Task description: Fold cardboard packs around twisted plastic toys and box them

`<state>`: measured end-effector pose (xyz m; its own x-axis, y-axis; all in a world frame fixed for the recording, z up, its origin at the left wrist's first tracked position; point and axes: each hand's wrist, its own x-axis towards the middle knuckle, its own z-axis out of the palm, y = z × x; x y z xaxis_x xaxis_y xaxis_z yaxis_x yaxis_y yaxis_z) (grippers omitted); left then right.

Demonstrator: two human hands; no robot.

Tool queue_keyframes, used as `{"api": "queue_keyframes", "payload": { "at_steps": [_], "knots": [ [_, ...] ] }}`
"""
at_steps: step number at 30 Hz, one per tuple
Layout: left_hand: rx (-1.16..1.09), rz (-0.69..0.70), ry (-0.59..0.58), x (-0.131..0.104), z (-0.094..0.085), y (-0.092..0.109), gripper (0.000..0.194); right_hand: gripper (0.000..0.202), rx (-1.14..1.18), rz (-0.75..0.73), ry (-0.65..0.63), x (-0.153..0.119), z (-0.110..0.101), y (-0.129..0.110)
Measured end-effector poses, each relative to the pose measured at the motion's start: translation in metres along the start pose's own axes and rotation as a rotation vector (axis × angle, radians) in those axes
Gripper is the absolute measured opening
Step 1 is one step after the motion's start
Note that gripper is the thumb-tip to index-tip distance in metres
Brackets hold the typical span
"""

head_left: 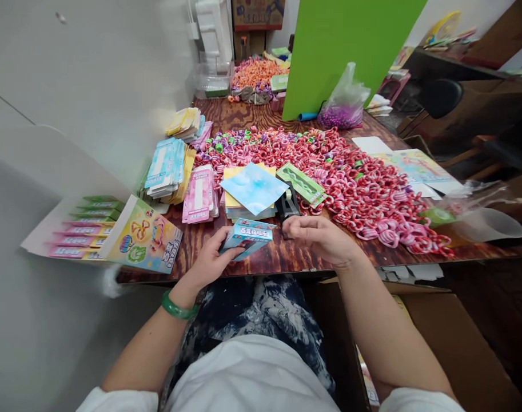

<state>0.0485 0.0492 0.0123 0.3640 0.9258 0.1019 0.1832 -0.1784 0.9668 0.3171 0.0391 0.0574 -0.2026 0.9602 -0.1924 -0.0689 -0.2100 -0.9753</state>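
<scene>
My left hand point(213, 256) is closed round a small blue printed box point(252, 232), held tilted over the table's front edge. To its right, the fingertips of my right hand point(323, 236) are pinched together; whatever is between them is too small to make out. That hand is at the near end of a black tape dispenser point(289, 201). Behind the box, a blue cloud-patterned card point(255, 187) lies on a stack of yellow cards point(231, 172). A green box with a cut-out window point(302, 184) leans beside the dispenser.
A wide heap of red-and-white striped rings point(363, 194) covers the table's middle and right. Stacks of flat pink boxes point(199, 194) and blue boxes point(165, 163) stand left. An open display carton point(143, 237) holds several boxes. A green panel point(350, 46) rises behind; a cardboard box point(453, 343) is below right.
</scene>
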Motion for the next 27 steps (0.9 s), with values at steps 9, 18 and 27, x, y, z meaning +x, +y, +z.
{"api": "queue_keyframes", "payload": {
  "at_steps": [9,18,27],
  "knots": [
    [0.011,0.03,-0.058,-0.005,0.005,0.008,0.032,0.03,-0.139,0.114,-0.223,0.007,0.019,-0.027],
    [-0.481,-0.165,-0.022,-0.012,0.029,0.002,0.042,0.053,0.158,0.219,-0.194,0.011,0.038,0.004],
    [-0.834,-0.321,0.017,-0.006,0.019,0.027,0.043,0.038,0.295,-0.043,0.018,-0.006,0.07,0.062]
  ]
}}
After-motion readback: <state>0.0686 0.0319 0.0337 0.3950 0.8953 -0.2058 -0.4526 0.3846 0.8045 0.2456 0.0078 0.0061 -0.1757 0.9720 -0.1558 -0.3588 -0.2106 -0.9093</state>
